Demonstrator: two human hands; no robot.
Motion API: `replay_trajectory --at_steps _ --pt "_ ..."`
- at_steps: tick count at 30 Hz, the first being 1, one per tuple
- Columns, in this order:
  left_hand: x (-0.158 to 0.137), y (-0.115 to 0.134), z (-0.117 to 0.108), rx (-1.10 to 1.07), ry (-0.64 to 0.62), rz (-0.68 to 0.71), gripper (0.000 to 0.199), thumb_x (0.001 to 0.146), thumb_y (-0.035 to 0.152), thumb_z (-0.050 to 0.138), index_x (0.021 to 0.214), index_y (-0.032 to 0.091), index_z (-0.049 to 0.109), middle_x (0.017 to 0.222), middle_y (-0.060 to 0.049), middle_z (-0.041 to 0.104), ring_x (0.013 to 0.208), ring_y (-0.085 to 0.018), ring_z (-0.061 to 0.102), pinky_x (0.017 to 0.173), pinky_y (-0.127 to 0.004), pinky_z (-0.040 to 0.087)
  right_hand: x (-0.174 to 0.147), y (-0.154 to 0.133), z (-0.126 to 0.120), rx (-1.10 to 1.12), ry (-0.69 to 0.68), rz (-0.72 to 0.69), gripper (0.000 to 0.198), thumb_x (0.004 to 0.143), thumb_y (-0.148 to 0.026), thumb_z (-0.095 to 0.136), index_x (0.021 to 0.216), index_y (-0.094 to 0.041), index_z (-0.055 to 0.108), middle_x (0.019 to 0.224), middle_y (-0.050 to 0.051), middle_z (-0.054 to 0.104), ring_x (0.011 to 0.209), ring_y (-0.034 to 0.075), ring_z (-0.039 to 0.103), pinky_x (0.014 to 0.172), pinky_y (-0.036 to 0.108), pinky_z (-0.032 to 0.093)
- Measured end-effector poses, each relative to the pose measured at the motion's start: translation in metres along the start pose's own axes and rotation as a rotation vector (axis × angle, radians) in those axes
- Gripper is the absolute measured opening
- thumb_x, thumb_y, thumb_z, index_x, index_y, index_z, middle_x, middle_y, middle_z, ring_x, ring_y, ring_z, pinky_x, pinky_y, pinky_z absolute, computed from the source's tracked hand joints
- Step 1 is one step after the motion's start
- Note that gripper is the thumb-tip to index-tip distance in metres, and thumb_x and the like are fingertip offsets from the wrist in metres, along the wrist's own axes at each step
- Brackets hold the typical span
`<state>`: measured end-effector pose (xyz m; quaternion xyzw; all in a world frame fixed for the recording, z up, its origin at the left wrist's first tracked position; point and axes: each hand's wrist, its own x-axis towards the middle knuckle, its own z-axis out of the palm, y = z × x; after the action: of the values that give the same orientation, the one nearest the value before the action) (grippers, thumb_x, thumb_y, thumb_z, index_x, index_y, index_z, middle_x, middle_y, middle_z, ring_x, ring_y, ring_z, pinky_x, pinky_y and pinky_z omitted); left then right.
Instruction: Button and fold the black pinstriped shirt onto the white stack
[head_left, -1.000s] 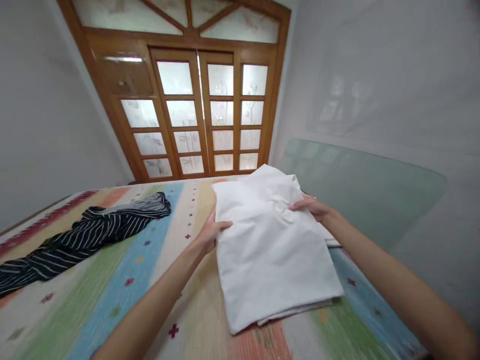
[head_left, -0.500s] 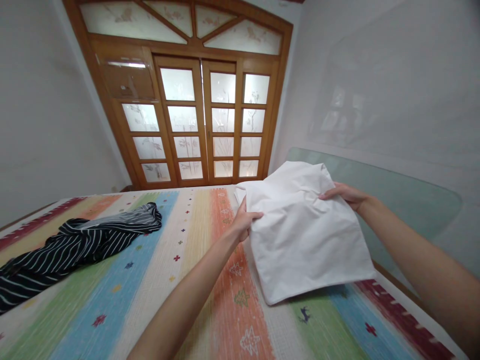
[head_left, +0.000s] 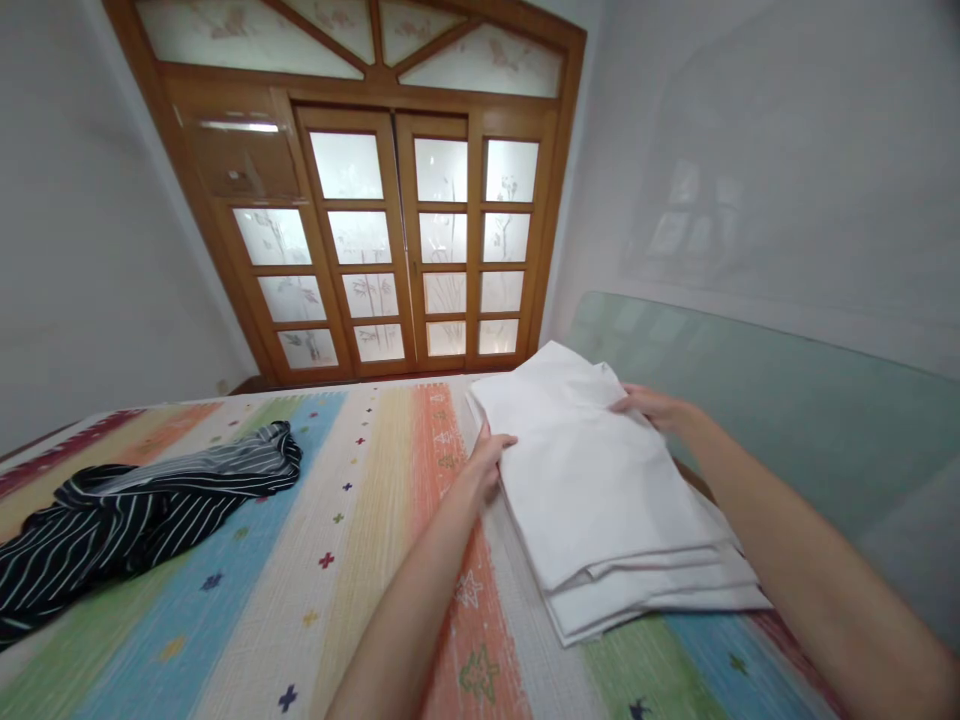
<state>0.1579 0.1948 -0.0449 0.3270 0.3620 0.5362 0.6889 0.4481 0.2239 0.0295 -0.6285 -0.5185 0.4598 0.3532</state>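
A white cloth (head_left: pixel 592 480), folded into several layers, lies on the right part of the striped bedspread (head_left: pixel 300 600). Its layered edges show at the near side, and its far corner is pointed and rumpled. My left hand (head_left: pixel 489 458) grips the left edge, thumb on top and the other fingers underneath, partly hidden. At the upper right edge, my right hand (head_left: pixel 651 405) is closed on the fabric with its fingertips over the top. What the cloth is exactly cannot be made out.
A black-and-white striped garment (head_left: pixel 157 500) lies crumpled on the left of the bed. A pale green headboard (head_left: pixel 750 390) runs along the right wall. Beyond the bed's far edge stand wooden doors (head_left: pixel 401 240) with frosted panes.
Both hands have lowered the white cloth onto the bed, and its folded layers now show at the near edge. My right hand has moved left and slightly down. The view has shifted slightly.
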Motion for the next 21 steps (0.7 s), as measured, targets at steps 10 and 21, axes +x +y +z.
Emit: replay_trajectory --at_steps 10,21 --pt "-0.023 -0.023 -0.023 0.081 -0.108 -0.29 0.019 0.067 0.006 0.064 0.086 0.006 0.064 0.076 -0.011 0.071 0.063 -0.017 0.066 0.06 -0.025 0.054 0.001 0.053 0.001 -0.012 0.154 0.217 0.05 0.071 -0.019 0.072 0.118 -0.015 0.057 0.105 0.012 0.071 0.079 0.022 0.07 0.06 0.028 0.059" --pt "-0.078 -0.033 -0.007 0.13 -0.075 -0.355 0.021 0.07 0.008 0.065 0.091 0.01 0.066 0.084 -0.01 0.073 0.076 -0.019 0.068 0.071 -0.029 0.055 -0.07 0.076 -0.02 -0.089 -0.143 0.306 0.04 0.055 -0.029 0.085 0.089 -0.017 0.066 0.087 0.009 0.075 0.068 0.022 0.07 0.05 0.025 0.057"
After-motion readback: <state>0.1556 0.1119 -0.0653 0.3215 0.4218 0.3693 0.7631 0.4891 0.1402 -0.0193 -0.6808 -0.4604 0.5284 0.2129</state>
